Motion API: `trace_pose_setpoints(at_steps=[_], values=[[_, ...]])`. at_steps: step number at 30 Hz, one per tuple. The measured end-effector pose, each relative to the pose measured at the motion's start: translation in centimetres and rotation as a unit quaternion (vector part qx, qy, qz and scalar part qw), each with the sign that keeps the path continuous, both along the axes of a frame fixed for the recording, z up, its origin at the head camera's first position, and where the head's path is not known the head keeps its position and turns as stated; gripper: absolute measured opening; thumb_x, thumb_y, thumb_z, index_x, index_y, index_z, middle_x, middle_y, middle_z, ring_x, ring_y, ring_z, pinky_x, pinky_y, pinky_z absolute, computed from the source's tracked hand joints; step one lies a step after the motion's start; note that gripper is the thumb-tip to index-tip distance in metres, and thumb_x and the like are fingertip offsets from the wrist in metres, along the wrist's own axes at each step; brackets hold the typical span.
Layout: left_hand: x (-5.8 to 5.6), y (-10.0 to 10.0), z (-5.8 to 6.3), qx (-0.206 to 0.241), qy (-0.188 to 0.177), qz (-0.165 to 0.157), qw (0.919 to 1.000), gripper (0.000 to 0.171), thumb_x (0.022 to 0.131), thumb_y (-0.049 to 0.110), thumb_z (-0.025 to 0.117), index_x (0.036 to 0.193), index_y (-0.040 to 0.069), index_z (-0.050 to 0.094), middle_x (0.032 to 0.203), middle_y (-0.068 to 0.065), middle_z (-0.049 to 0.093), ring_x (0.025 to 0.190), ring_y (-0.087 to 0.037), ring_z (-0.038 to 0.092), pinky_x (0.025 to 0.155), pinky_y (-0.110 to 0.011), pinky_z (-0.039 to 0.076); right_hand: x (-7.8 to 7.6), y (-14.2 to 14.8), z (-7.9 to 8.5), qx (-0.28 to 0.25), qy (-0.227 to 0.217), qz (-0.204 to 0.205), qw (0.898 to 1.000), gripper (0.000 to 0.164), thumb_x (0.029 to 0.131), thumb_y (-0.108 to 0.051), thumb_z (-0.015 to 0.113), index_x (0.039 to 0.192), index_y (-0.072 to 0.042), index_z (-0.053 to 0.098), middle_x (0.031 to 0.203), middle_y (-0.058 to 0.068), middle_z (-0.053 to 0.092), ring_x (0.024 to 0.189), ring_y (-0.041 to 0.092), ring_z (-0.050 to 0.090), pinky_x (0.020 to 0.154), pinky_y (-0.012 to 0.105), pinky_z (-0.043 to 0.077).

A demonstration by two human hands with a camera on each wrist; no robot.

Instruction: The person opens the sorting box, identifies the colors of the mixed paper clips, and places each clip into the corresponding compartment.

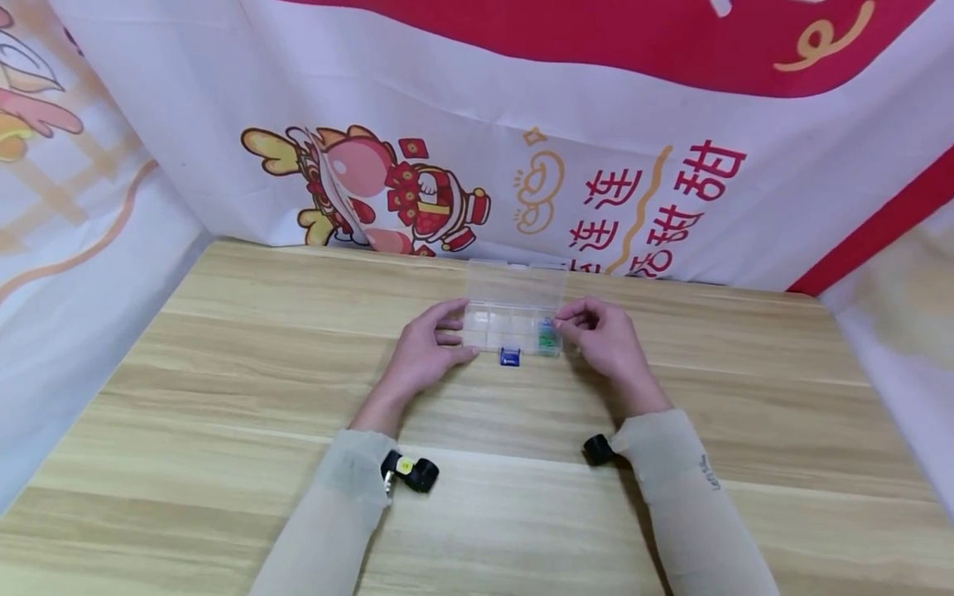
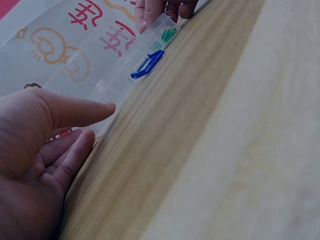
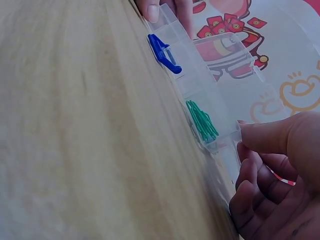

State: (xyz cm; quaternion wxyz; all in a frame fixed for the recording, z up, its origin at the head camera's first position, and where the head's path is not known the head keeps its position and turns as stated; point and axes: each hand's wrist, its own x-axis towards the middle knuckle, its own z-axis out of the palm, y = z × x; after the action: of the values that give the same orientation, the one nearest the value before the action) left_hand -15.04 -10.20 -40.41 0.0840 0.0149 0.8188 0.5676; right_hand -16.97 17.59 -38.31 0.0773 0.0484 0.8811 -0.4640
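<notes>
A clear plastic compartment box (image 1: 501, 329) lies on the table with its lid (image 1: 516, 283) raised at the back. Green paper clips (image 3: 202, 121) fill the front right compartment. A blue latch (image 1: 510, 357) sticks out from the middle of the front edge. My left hand (image 1: 432, 346) spans the left end, its thumb at the front corner and its fingers round the side. At the right end is my right hand (image 1: 599, 333), fingers curled, thumb and forefinger pinching at the back right corner in the right wrist view. Its fingertips hide part of that corner.
The wooden table (image 1: 477, 513) reaches back to a white printed cloth (image 1: 656, 132), close behind the raised lid. Another cloth (image 1: 82, 273) hangs along the left side. A small black camera (image 1: 425, 476) sits at the left wrist, another camera (image 1: 599, 449) at the right.
</notes>
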Motion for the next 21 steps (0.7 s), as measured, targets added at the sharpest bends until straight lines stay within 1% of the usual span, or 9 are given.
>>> trace_pose_setpoints(at_steps=[8, 11, 14, 16, 18, 19, 20, 21], values=[[0.1, -0.2, 0.4, -0.006, -0.008, 0.000, 1.0000, 0.081, 0.088, 0.004, 0.086, 0.159, 0.024, 0.053, 0.149, -0.014, 0.063, 0.129, -0.033, 0.068, 0.110, -0.045, 0.061, 0.1, -0.1, -0.3, -0.011, 0.012, 0.000, 1.000, 0.013, 0.101, -0.020, 0.074, 0.111, -0.013, 0.074, 0.107, 0.008, 0.065, 0.094, 0.023, 0.058, 0.069, 0.027, 0.053], [0.1, -0.5, 0.4, 0.002, -0.005, -0.003, 1.0000, 0.082, 0.088, 0.006, 0.087, 0.160, 0.023, 0.051, 0.149, -0.015, 0.063, 0.130, -0.034, 0.068, 0.111, -0.045, 0.060, -0.1, 0.0, -0.3, -0.011, 0.015, 0.006, 1.000, 0.013, 0.100, -0.022, 0.074, 0.111, -0.013, 0.074, 0.106, 0.007, 0.066, 0.093, 0.023, 0.059, 0.069, 0.026, 0.054], [0.3, -1.1, 0.9, 0.023, -0.016, -0.013, 0.9995, 0.084, 0.087, 0.006, 0.087, 0.161, 0.023, 0.050, 0.151, -0.016, 0.062, 0.133, -0.036, 0.066, 0.113, -0.047, 0.059, 0.2, 0.4, 0.2, -0.019, 0.011, 0.009, 1.000, 0.017, 0.101, -0.026, 0.074, 0.114, -0.014, 0.074, 0.109, 0.007, 0.066, 0.094, 0.023, 0.059, 0.070, 0.027, 0.055], [0.6, -1.8, 1.5, 0.026, -0.026, -0.019, 0.9991, 0.083, 0.088, 0.010, 0.087, 0.162, 0.023, 0.049, 0.154, -0.017, 0.060, 0.135, -0.037, 0.065, 0.115, -0.049, 0.057, 0.5, 0.9, 0.9, -0.009, 0.023, 0.016, 1.000, 0.023, 0.103, -0.031, 0.073, 0.116, -0.014, 0.074, 0.110, 0.009, 0.067, 0.096, 0.024, 0.060, 0.074, 0.030, 0.056], [0.8, -2.4, 2.5, 0.002, -0.021, -0.023, 0.9995, 0.078, 0.093, 0.017, 0.085, 0.162, 0.022, 0.048, 0.158, -0.016, 0.056, 0.139, -0.039, 0.061, 0.117, -0.052, 0.055, 0.9, 1.4, 1.8, 0.025, 0.049, 0.024, 0.998, 0.030, 0.104, -0.038, 0.071, 0.121, -0.014, 0.073, 0.114, 0.010, 0.069, 0.100, 0.026, 0.062, 0.079, 0.036, 0.058], [0.7, -2.8, 3.0, -0.020, -0.008, -0.026, 0.9994, 0.075, 0.096, 0.022, 0.082, 0.163, 0.021, 0.048, 0.161, -0.016, 0.054, 0.142, -0.039, 0.059, 0.119, -0.053, 0.053, 1.2, 1.7, 2.4, 0.055, 0.071, 0.034, 0.995, 0.034, 0.105, -0.041, 0.070, 0.126, -0.013, 0.072, 0.118, 0.011, 0.070, 0.103, 0.028, 0.064, 0.083, 0.040, 0.060], [0.6, -3.1, 3.7, -0.052, 0.009, -0.027, 0.9983, 0.072, 0.100, 0.028, 0.078, 0.163, 0.020, 0.046, 0.165, -0.016, 0.049, 0.147, -0.040, 0.055, 0.123, -0.055, 0.049, 1.4, 1.9, 3.0, 0.097, 0.096, 0.047, 0.990, 0.041, 0.105, -0.043, 0.069, 0.132, -0.012, 0.071, 0.124, 0.013, 0.071, 0.111, 0.031, 0.065, 0.090, 0.046, 0.061], [0.5, -3.4, 4.3, -0.091, 0.033, -0.028, 0.9950, 0.070, 0.103, 0.035, 0.074, 0.164, 0.018, 0.045, 0.169, -0.017, 0.044, 0.151, -0.041, 0.049, 0.127, -0.058, 0.044, 1.6, 2.1, 3.6, 0.145, 0.125, 0.061, 0.980, 0.047, 0.105, -0.045, 0.068, 0.138, -0.011, 0.068, 0.130, 0.016, 0.071, 0.117, 0.034, 0.066, 0.097, 0.052, 0.060]])
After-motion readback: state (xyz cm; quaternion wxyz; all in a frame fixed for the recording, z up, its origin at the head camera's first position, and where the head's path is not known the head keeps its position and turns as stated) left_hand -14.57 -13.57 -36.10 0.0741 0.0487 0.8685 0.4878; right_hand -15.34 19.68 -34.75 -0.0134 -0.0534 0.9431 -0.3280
